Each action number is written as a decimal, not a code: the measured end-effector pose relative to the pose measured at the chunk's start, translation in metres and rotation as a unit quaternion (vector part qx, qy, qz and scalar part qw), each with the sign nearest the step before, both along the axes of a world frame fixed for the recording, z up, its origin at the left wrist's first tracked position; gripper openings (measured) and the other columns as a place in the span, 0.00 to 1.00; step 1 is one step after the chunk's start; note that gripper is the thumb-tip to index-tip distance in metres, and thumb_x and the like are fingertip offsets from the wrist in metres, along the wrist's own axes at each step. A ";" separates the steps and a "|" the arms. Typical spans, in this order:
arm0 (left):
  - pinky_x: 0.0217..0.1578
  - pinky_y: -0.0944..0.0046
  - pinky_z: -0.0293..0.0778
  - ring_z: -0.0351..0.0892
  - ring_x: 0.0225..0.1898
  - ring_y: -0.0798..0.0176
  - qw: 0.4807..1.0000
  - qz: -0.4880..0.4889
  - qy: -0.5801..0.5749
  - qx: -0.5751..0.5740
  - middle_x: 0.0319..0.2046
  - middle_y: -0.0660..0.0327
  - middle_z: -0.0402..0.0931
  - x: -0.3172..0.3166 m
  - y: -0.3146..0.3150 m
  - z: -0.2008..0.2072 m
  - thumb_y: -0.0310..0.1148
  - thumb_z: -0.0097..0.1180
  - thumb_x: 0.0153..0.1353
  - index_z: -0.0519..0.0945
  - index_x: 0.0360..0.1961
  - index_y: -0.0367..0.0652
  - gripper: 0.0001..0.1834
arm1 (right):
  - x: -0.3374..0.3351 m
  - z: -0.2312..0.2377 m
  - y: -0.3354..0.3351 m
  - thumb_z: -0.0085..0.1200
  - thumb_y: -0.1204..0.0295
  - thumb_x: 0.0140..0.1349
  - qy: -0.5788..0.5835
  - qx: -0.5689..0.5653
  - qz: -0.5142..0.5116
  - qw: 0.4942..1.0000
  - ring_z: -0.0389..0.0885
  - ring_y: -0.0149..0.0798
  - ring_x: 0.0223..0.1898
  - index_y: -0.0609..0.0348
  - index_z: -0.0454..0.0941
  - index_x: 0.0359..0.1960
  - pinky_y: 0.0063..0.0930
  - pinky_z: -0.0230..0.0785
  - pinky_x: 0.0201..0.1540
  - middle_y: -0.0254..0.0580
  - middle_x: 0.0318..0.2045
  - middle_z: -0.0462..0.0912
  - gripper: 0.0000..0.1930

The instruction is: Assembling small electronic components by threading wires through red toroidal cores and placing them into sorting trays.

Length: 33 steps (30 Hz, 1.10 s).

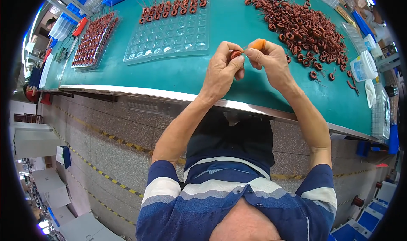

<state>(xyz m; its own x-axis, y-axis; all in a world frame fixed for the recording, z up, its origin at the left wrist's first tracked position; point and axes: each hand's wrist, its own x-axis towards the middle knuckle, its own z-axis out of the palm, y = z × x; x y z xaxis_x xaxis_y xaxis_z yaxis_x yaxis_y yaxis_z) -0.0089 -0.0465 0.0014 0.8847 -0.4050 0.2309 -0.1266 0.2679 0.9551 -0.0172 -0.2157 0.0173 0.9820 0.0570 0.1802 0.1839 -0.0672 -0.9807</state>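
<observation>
Between the thumb and fingers of my left hand point(223, 67) is a copper-wound ring coil point(235, 54), held just above the near part of the green bench. My right hand point(271, 60), with an orange cover on one finger, pinches at the coil's wire end right beside it. Both hands almost meet. To their left lies a clear plastic tray point(169, 37) with round pockets; its far rows hold several coils point(174, 8) with wires sticking up. A large loose heap of similar coils point(301, 24) spreads to the right of my hands.
A fuller tray of coils point(94, 41) stands further left, with a red-handled tool point(79, 26) near it. On the right are a white tub point(363, 66), red-handled cutters point(353, 85) and a wire basket point(380, 111). The bench's metal-trimmed edge point(148, 91) runs before me.
</observation>
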 end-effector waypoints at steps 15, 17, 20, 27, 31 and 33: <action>0.26 0.69 0.72 0.73 0.25 0.68 0.995 -0.032 0.048 -0.078 0.26 0.61 0.70 -0.002 0.012 -0.003 0.28 0.43 0.69 0.63 0.54 0.38 0.14 | -0.001 -0.007 0.006 0.49 0.54 0.67 0.087 0.061 0.082 0.991 0.78 0.25 0.28 0.67 0.77 0.44 0.16 0.66 0.25 0.39 0.34 0.82 0.23; 0.26 0.69 0.72 0.73 0.25 0.68 0.995 -0.037 0.044 -0.082 0.27 0.61 0.70 -0.002 0.012 -0.004 0.29 0.43 0.69 0.62 0.54 0.37 0.15 | -0.004 -0.002 0.009 0.49 0.55 0.67 0.084 0.060 0.079 0.992 0.78 0.25 0.28 0.67 0.77 0.43 0.17 0.66 0.25 0.39 0.32 0.82 0.22; 0.26 0.70 0.72 0.73 0.25 0.69 0.996 -0.038 0.040 -0.070 0.26 0.61 0.70 -0.004 0.009 -0.002 0.29 0.44 0.69 0.63 0.53 0.36 0.14 | -0.004 -0.003 0.007 0.49 0.56 0.68 0.082 0.053 0.072 0.993 0.79 0.25 0.26 0.67 0.78 0.40 0.17 0.66 0.27 0.37 0.28 0.82 0.21; 0.24 0.71 0.71 0.72 0.23 0.71 1.000 -0.019 -0.005 -0.025 0.23 0.63 0.71 -0.007 0.004 0.003 0.29 0.45 0.69 0.66 0.51 0.34 0.13 | -0.002 -0.007 0.006 0.50 0.57 0.67 0.162 0.187 0.113 0.962 0.79 0.27 0.24 0.63 0.79 0.32 0.16 0.65 0.30 0.39 0.24 0.82 0.18; 0.25 0.70 0.71 0.72 0.23 0.70 0.999 0.003 -0.029 0.036 0.23 0.62 0.70 -0.009 0.004 0.003 0.30 0.46 0.69 0.66 0.51 0.34 0.13 | -0.007 -0.004 0.005 0.52 0.60 0.66 0.123 0.136 0.115 0.976 0.79 0.27 0.23 0.64 0.80 0.31 0.17 0.67 0.28 0.39 0.23 0.82 0.17; 0.25 0.70 0.70 0.72 0.23 0.71 0.995 0.036 -0.044 0.083 0.23 0.63 0.71 -0.008 0.008 0.003 0.30 0.46 0.69 0.67 0.50 0.35 0.13 | -0.015 0.006 0.015 0.53 0.63 0.66 -0.048 -0.073 -0.054 0.995 0.79 0.27 0.23 0.66 0.81 0.32 0.19 0.69 0.26 0.39 0.23 0.83 0.16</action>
